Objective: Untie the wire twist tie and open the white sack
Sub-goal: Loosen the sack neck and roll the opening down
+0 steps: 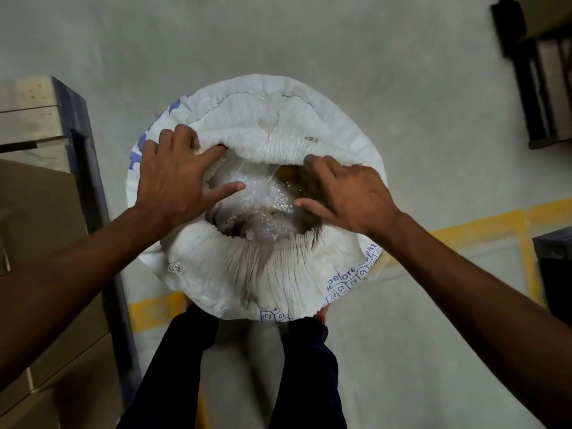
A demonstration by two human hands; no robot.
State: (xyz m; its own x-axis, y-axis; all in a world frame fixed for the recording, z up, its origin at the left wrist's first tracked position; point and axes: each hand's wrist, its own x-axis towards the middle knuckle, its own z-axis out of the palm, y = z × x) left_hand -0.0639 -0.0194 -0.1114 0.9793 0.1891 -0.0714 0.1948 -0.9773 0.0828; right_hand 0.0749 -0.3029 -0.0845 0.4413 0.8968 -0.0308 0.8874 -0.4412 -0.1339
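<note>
The white woven sack point(272, 119) stands upright on the floor in front of my legs, seen from above. Its mouth is spread open, the rim creased into pleats. Inside lies a crumpled clear plastic liner point(263, 199), with something brown showing under it at the right. My left hand point(176, 178) rests on the left side of the rim, fingers curled over the far edge and thumb pointing into the opening. My right hand point(346, 193) presses on the right side of the rim, fingers bent over the edge. No wire twist tie is visible.
Stacked cardboard boxes point(46, 274) and a dark blue metal frame point(89, 168) stand close on the left. A dark rack point(538, 72) is at the upper right and a dark object point(554, 261) at the right edge. Yellow lines point(483, 230) mark the grey concrete floor.
</note>
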